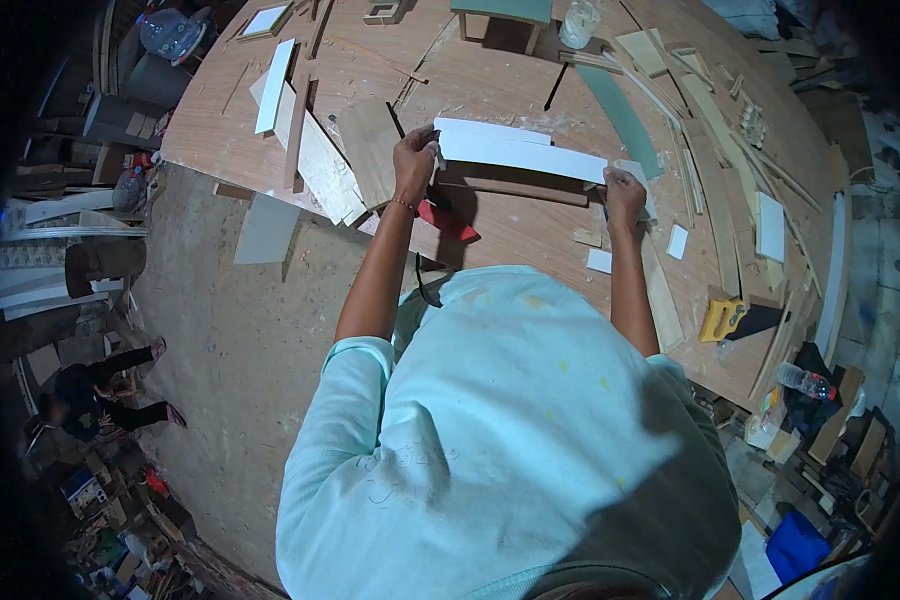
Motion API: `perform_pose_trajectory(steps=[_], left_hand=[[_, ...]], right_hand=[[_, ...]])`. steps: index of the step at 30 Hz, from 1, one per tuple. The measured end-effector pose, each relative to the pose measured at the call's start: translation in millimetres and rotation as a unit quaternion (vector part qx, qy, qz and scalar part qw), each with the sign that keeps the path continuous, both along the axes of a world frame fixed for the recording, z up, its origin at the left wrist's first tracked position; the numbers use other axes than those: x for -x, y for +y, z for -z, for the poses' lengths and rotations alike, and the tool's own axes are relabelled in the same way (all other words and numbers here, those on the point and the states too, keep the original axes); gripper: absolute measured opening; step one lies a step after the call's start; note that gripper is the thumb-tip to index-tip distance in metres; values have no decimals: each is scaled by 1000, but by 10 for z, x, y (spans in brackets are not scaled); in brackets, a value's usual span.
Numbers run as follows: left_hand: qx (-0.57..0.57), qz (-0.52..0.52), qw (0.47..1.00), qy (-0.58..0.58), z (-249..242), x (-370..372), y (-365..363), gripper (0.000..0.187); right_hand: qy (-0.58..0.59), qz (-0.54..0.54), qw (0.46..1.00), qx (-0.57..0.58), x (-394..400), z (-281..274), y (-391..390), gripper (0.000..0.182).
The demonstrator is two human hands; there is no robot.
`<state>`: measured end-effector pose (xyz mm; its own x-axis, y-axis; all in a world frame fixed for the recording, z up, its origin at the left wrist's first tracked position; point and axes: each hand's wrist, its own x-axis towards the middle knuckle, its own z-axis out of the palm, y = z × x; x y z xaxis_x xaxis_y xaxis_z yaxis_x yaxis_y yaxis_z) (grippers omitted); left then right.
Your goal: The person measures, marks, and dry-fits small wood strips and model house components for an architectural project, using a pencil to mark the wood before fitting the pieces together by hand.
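A long white strip of board stretches between my two hands above the wooden worktable. My left hand is closed on its left end, fingers and thumb pinching the edge. At the other end my right hand grips the strip's right corner. Just below the strip lies a brown length of wood. A red piece rests near my left wrist. Small offcuts, among them a white block, lie by my right forearm.
A yellow-handled saw lies at the table's right, near long wooden strips. Pale boards lean over the left edge. A green-topped stand and a clear jar are at the back. Another person is on the left.
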<state>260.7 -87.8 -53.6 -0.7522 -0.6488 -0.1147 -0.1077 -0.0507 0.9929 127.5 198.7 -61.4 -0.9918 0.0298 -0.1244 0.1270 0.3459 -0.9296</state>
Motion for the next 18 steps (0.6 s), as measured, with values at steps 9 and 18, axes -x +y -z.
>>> perform_pose_trajectory(steps=[9, 18], left_hand=[[-25, -10, 999, 33, 47, -14, 12, 32], [19, -47, 998, 26, 101, -32, 6, 31]], right_hand=[[-17, -2, 1000, 22, 7, 44, 32, 19], [215, -46, 953, -209, -183, -410, -224, 26]])
